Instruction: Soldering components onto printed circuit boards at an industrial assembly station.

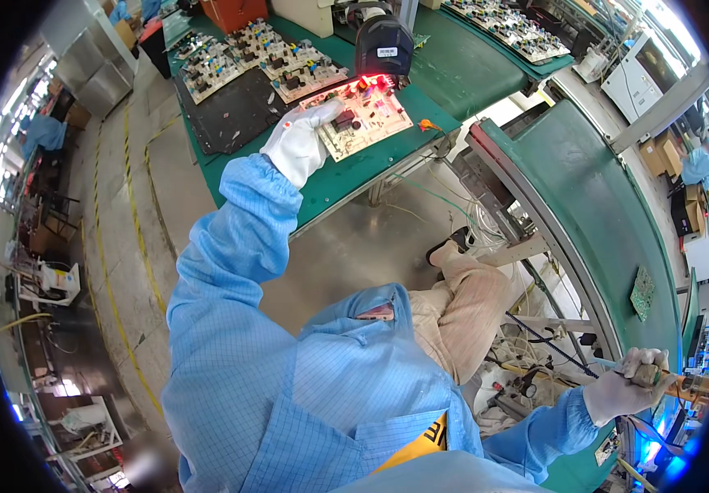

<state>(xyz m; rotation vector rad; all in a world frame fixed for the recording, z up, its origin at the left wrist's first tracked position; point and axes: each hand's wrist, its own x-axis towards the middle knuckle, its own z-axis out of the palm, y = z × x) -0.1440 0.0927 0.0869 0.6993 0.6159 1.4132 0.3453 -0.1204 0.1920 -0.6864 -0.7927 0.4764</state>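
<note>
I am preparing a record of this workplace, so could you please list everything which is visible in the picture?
Circuit board: one, pale, at left hand
Scanner-like device: one, dark, beyond that board
Other boards: many, pale, far left
Tray: one, black, under boards
Worktable: one, green, ahead
Box: one, red-orange, far end
Conveyor: one, green, curving right
Small board: one, green, on conveyor
Cabinet: one, silver, far left
Cables: several, mixed, below conveyor
Background items: uncountable, blurred
Coat: one, blue, on person
Left hand: one, white-gloved, upper centre
Right hand: one, pale-gloved, lower right
</note>
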